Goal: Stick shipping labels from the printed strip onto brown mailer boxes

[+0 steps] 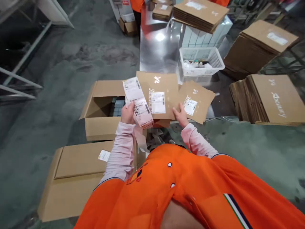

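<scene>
My left hand (128, 113) is closed on a strip of printed shipping labels (138, 103), which hangs down past my wrist. A flat brown cardboard mailer (166, 84) lies at the near end of the metal table, with a white label (158, 102) stuck on its front. At its lower right corner is my right hand (180, 115), thumb and fingers closed on the edge. Just right of it, a second labelled cardboard piece (202, 98) lies at an angle, partly under the first.
An open carton (101, 127) with small boxes inside stands left; a closed carton (76, 194) is nearer me. On the metal table (154, 47) stands a white plastic basket (202, 73). Stacks of flat cardboard (276, 98) rise at right. A person in orange (137, 4) stands beyond.
</scene>
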Motion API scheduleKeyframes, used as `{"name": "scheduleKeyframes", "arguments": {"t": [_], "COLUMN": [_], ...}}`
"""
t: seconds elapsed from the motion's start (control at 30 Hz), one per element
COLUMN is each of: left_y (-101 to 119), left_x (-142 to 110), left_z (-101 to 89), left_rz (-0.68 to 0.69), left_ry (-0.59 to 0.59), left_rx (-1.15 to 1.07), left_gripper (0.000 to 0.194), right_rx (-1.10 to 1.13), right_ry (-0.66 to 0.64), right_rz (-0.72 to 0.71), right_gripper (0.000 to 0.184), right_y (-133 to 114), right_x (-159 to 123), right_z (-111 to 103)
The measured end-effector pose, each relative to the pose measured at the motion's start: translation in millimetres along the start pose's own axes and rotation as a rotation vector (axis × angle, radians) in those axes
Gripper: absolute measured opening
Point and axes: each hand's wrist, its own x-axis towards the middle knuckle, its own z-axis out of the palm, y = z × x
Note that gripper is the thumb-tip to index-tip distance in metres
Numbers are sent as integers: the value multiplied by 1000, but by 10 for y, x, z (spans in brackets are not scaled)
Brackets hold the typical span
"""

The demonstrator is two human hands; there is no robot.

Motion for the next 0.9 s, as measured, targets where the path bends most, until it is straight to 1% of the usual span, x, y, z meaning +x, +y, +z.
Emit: {"name": "scheduleKeyframes", "arguments": {"t": [0.07, 0.13, 0.2, 0.23, 0.27, 0.3, 0.33, 0.37, 0.4, 0.43, 0.47, 0.5, 0.53, 0.57, 0.6, 0.63, 0.67, 0.73, 0.83, 0.87, 0.9], "left_y": [144, 238, 251, 228, 191, 145, 96, 48, 7, -24, -44, -53, -52, -45, -36, -29, -29, -58, -179, -232, -287], "left_x": [-159, -299, -416, -471, -527, -586, -649, -714, -780, -841, -893, -933, -957, -966, -960, -943, -919, -877, -881, -900, -924], "left_z": [80, 109, 84, 59, 32, 7, -14, -29, -38, -43, -46, -47, -48, -50, -53, -57, -64, -78, -78, -67, -52], "left_rz": [22, 33, 52, 69, 87, 99, 107, 107, 99, 78, 47, 12, -19, -40, -51, -57, -61, -80, -90, -78, -58], "left_ry": [-103, -180, -225, -241, -256, -272, -294, -324, -366, -431, -517, -604, -671, -702, -693, -654, -595, -492, -392, -349, -298], "left_rx": [-200, -258, -244, -232, -218, -199, -171, -135, -95, -50, -2, 35, 51, 44, 17, -19, -56, -90, -67, -56, -47], "left_gripper": [29, 33, 39, 42, 45, 47, 47, 47, 46, 44, 43, 44, 46, 51, 55, 57, 57, 49, 43, 43, 43], "right_rx": [188, 244, 129, 27, -75, -149, -167, -116, -2, 152, 304, 413, 484, 512, 508, 486, 458, 415, 396, 377, 351], "right_ry": [124, 253, 357, 391, 393, 359, 279, 152, -13, -192, -329, -369, -368, -332, -304, -310, -344, -383, -315, -315, -341], "right_rz": [54, 92, 156, 210, 261, 292, 295, 262, 197, 118, 46, 4, -22, -33, -35, -33, -28, -5, 7, -8, -13], "right_gripper": [71, 79, 82, 83, 84, 86, 88, 89, 91, 90, 87, 79, 70, 62, 56, 52, 49, 49, 46, 43, 40], "right_y": [136, 288, 398, 416, 399, 343, 247, 117, -39, -208, -378, -536, -673, -782, -861, -915, -948, -989, -1069, -1103, -1135], "right_x": [31, 53, 54, 44, 25, -5, -45, -96, -158, -230, -310, -398, -487, -573, -647, -701, -729, -704, -527, -460, -398], "right_z": [-355, -805, -1212, -1348, -1418, -1416, -1344, -1210, -1029, -822, -609, -406, -230, -88, 16, 84, 120, 128, 66, 45, 29]}}
